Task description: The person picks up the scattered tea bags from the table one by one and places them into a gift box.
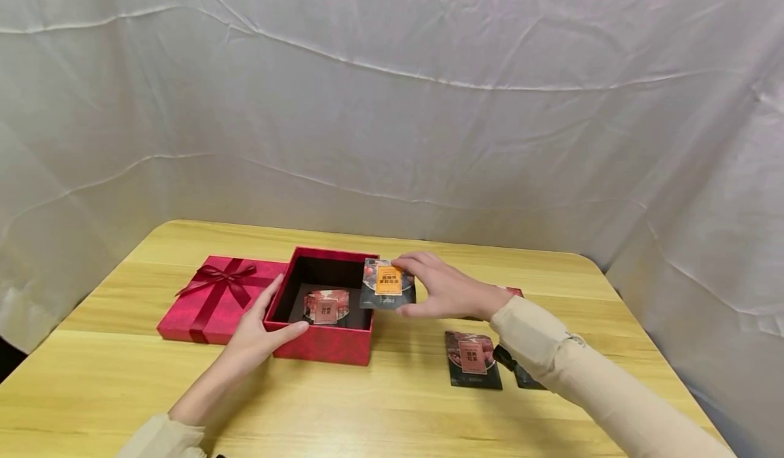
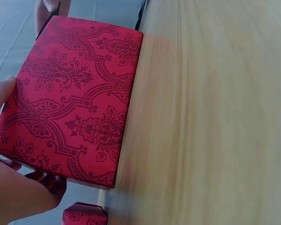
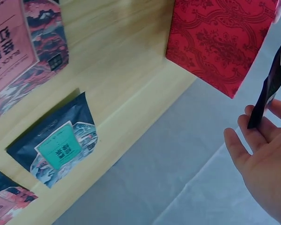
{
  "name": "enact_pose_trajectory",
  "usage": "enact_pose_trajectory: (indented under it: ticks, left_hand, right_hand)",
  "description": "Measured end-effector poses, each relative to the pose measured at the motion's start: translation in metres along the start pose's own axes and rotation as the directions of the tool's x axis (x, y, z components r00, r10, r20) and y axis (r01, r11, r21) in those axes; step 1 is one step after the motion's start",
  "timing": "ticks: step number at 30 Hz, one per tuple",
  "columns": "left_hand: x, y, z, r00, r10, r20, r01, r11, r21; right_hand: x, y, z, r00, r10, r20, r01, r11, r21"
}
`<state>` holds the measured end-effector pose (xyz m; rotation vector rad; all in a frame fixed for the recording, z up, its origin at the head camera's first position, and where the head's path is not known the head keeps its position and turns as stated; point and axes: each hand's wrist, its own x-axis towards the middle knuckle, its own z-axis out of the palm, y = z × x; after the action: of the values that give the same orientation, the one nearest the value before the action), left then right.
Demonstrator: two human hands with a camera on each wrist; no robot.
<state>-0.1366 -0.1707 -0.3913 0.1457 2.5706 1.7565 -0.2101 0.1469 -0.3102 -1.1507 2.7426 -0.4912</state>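
Observation:
My left hand (image 1: pixel 260 332) grips the near left corner of an open red gift box (image 1: pixel 324 348), thumb over the front rim and fingers along the left side. Inside the box lies a tea packet with a reddish label (image 1: pixel 327 308). Between thumb and fingers, my right hand (image 1: pixel 444 286) pinches a dark tea packet with an orange label (image 1: pixel 375 300) by its right edge. This packet overlaps the box's right rim in the head view. From the right wrist, the held packet (image 3: pixel 270 77) is seen edge-on, beside the patterned box wall (image 3: pixel 215 42).
The red lid with a ribbon bow (image 1: pixel 263 282) lies left of the box. Right of it, a pink-label tea packet (image 1: pixel 473 359) lies on the wooden table (image 1: pixel 392 410), others partly behind my right arm. One has a teal label (image 3: pixel 58 145). A pale curtain (image 1: pixel 392 138) hangs behind.

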Motion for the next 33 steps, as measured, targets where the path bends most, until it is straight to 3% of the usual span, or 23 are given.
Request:
enact_pose_trajectory:
  ticks: [17, 28, 33]
  left_hand:
    - [0.001, 0.0, 0.0, 1.0, -0.018, 0.019, 0.018, 1.0, -0.014]
    - [0.0, -0.002, -0.005, 0.999, -0.043, 0.022, 0.043, 0.999, 0.0]
    - [-0.001, -0.003, -0.005, 0.999, -0.045, 0.024, 0.046, 0.999, -0.015]
  right_hand:
    - [0.028, -0.012, -0.004, 0.999, 0.006, 0.033, -0.005, 0.999, -0.036]
    - [0.065, -0.031, -0.003, 0.995, 0.001, 0.097, 0.005, 0.998, -0.059]
    - [0.075, -0.036, -0.003, 0.993, 0.043, 0.114, -0.038, 0.998, -0.041]
